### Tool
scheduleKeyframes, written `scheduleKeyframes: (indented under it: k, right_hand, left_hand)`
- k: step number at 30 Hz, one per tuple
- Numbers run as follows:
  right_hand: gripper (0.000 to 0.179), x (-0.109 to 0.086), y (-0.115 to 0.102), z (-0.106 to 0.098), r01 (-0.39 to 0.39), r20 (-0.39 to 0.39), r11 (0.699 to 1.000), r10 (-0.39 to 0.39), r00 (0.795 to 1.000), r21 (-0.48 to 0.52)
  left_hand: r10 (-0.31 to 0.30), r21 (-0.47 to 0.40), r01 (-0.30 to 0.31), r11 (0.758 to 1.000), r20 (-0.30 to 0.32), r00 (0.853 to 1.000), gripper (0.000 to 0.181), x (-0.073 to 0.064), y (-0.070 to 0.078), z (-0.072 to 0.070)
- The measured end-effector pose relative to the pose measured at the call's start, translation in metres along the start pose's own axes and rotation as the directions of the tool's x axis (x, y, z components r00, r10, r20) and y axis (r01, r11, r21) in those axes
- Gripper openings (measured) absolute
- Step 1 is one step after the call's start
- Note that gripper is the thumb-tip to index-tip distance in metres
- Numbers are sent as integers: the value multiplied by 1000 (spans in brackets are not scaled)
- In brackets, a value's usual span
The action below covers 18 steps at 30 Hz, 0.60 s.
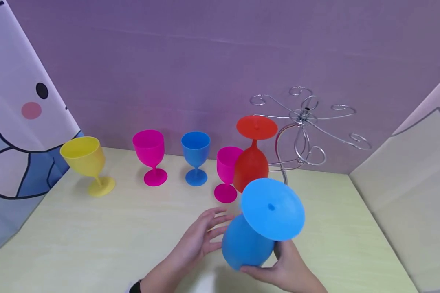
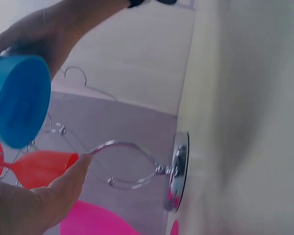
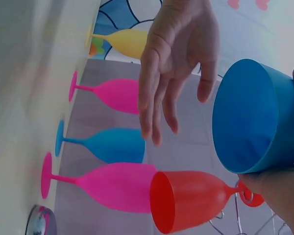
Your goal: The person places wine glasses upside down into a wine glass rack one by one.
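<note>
A blue plastic goblet (image 1: 247, 244) is held upside down in my right hand (image 1: 287, 266), its round foot tilted up toward the head camera and its mouth facing down. The thumb and fingers grip the bowl. Beside the bowl on the left, my left hand (image 1: 201, 234) has its fingers extended and holds nothing; the right wrist view shows its palm and loose fingers (image 3: 169, 105). Beyond the goblet, a red goblet (image 1: 251, 167) hangs upside down from a silver wire rack (image 1: 302, 118) with curled arms.
Along the back of the table (image 1: 132, 236) stand upright goblets: a yellow one (image 1: 84, 156), a magenta one (image 1: 149, 148), a blue one (image 1: 196, 148) and another magenta one (image 1: 225, 193), partly behind the red goblet. A purple backdrop (image 1: 168, 81) rises behind them.
</note>
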State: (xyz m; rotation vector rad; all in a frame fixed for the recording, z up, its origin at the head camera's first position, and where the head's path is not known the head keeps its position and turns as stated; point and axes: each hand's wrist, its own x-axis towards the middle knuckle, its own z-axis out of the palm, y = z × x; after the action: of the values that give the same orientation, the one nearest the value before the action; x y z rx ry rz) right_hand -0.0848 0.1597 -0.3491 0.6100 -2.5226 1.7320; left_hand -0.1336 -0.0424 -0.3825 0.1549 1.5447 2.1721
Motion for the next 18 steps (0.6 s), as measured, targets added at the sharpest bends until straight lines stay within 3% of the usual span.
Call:
scheduleKeyframes:
  k: [5, 8, 10, 12, 15, 16, 18]
  right_hand:
    - [91, 1, -3, -11, 37, -92, 998, -41, 995, -50]
    - [92, 1, -4, -19, 40, -149, 995, -54, 987, -94]
    - [93, 0, -4, -26, 34, -188, 993, -55, 981, -115]
    - [95, 0, -5, -32, 11, -230, 990, -45, 972, -144]
    - [102, -1, -6, -42, 14, -281, 983, -67, 957, -185]
    - [105, 0, -7, -46, 31, -292, 982, -85, 953, -186]
    - [111, 2, -7, -52, 74, -320, 975, -139, 937, -208]
  left_hand:
    - [123, 67, -116, 991, -113, 986, 49, 6, 14, -12]
    - [229, 143, -208, 968, -150, 962, 43, 13, 23, -21]
    - [315, 204, -282, 937, -147, 938, 41, 20, 29, -28]
    - [398, 267, -354, 896, -133, 908, 40, 27, 36, -35]
    - [502, 397, -432, 810, -88, 860, 41, 38, 47, -43]
    - [530, 444, -450, 775, -67, 846, 43, 42, 51, -45]
    - [568, 567, -464, 681, -9, 823, 48, 50, 58, -49]
